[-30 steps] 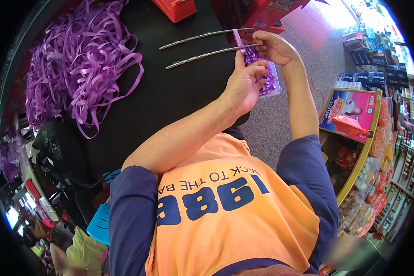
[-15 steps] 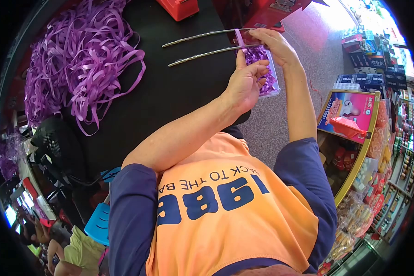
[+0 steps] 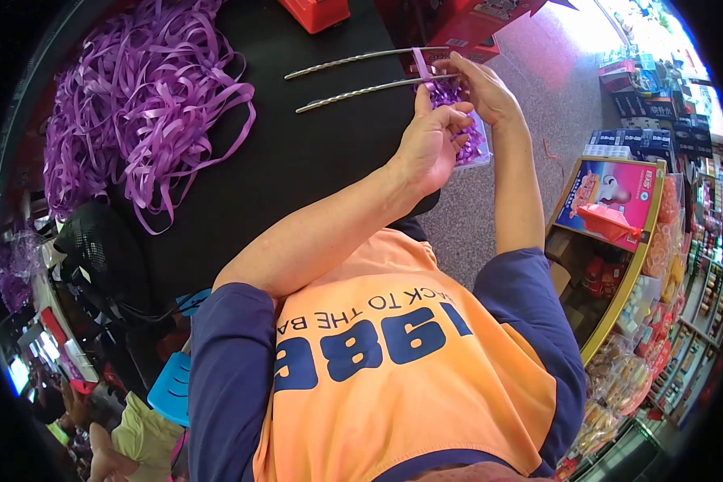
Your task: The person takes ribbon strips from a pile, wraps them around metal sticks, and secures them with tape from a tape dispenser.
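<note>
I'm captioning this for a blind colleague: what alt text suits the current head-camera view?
A person's left hand and right hand are at a purple strip spanning two metal rods. Partly behind them is a clear container of purple pieces; a tangled heap of ribbon lies on a black table at left.

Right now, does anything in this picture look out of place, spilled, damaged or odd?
Nothing looks spilled or damaged. The purple ribbon heap on the black table lies tangled, with loops straying from its lower end. The clear box seems to jut past the table's edge; its support is hidden.
</note>
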